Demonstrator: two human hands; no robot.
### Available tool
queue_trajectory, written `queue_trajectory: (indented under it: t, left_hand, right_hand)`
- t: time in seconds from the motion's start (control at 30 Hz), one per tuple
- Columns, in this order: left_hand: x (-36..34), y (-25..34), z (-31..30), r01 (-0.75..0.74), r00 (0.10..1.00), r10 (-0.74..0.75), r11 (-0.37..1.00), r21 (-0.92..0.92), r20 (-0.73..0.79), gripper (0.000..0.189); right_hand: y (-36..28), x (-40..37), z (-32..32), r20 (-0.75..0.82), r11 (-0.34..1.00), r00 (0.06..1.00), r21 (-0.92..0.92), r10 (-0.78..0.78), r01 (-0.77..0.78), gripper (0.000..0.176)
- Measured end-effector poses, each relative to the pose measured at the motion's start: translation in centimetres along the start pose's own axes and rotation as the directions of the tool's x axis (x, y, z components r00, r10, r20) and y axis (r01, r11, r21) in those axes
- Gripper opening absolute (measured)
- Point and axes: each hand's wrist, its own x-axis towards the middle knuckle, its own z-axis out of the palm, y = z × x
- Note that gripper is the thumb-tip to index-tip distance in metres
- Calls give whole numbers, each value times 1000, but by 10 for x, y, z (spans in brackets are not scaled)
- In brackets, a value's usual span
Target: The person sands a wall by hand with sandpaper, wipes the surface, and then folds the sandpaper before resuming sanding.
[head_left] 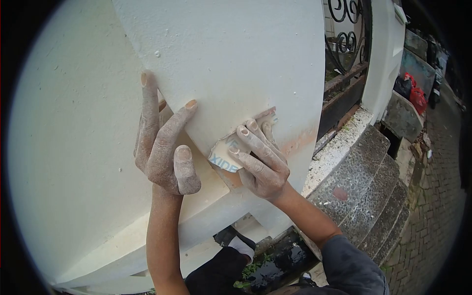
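Observation:
My right hand (pixel 264 166) presses a torn piece of sandpaper (pixel 221 155) against a white wall pillar (pixel 241 59). The sheet's pale backing carries blue printed letters, and its grit side is hidden against the surface. White dust coats the fingers of both hands. To the left, my left hand (pixel 164 145) is held up with fingers stretched apart, its fingertips at the pillar's left edge where it meets the adjoining wall (pixel 83 113). Nothing is held in that hand. A brownish patch (pixel 300 141) shows on the pillar right of the sandpaper.
A black iron gate (pixel 346 64) stands right of the pillar. Speckled stone steps (pixel 354 187) lead down to a paved path (pixel 432 221). A red plastic bag (pixel 418 98) lies beyond. Below me are a dark wet ditch (pixel 275 263) and a white ledge (pixel 196 221).

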Motion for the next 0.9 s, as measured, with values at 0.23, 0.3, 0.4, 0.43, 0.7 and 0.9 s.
queue_trajectory:
  t: [0.23,0.3,0.4,0.43,0.7,0.9]
  left_hand:
    - [0,-1,-2,0,1000,-1,1000,16,13,36]
    - [0,0,-3,-6,1000,5,999,35,27,37]
    - [2,2,-4,-47,997,43,996,72,57,39]
    - [2,2,-4,-49,997,44,996,77,57,39]
    - [1,1,-3,-35,998,32,996,76,50,37]
    - [-1,-2,-4,18,999,-20,999,35,45,31]
  right_hand:
    - [7,-24,-12,153,982,987,-171,-53,79,19]
    - [7,-27,-12,116,985,992,-157,-56,74,19]
    - [12,-28,-14,118,981,984,-122,-135,149,20]
    - [13,-29,-14,112,981,984,-121,-137,150,20]
    - [4,-31,-16,163,972,986,-226,-25,62,20]
    - [17,-29,-18,193,971,974,-182,-117,153,21]
